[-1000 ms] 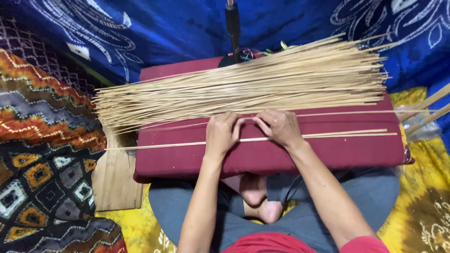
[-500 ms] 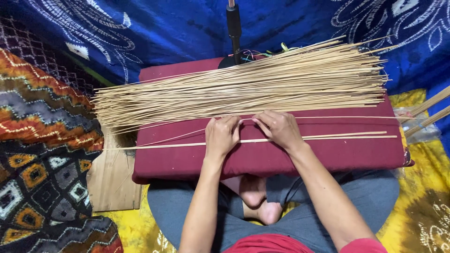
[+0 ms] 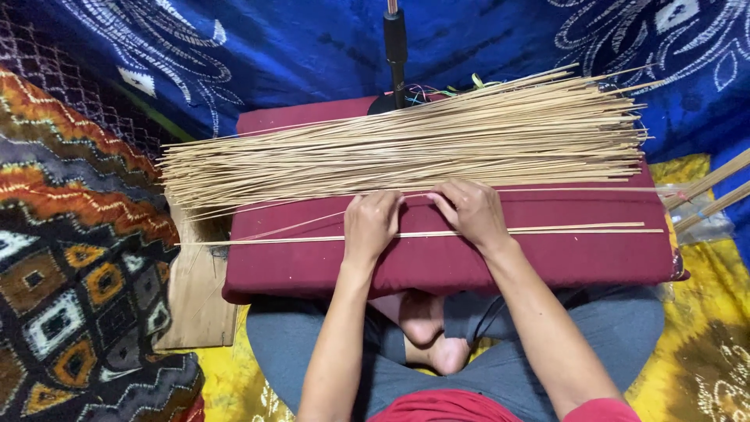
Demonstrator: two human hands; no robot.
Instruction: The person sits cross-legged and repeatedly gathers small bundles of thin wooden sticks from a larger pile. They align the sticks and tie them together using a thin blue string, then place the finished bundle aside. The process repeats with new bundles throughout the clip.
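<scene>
Bamboo sticks (image 3: 406, 148) lie piled on the maroon cushion (image 3: 437, 262); your left hand (image 3: 372, 225) and right hand (image 3: 471, 212) press loose sticks (image 3: 547, 230), fingers flat, grasping nothing.

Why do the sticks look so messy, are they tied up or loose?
Loose. The thin sticks lie fanned across the maroon cushion, ends uneven, with no band visible around them.

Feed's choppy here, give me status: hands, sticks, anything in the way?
Left hand and right hand flat on thin separated bamboo sticks. Sticks lie across maroon cushion. Large pile of bamboo sticks behind; nothing blocking.
</scene>
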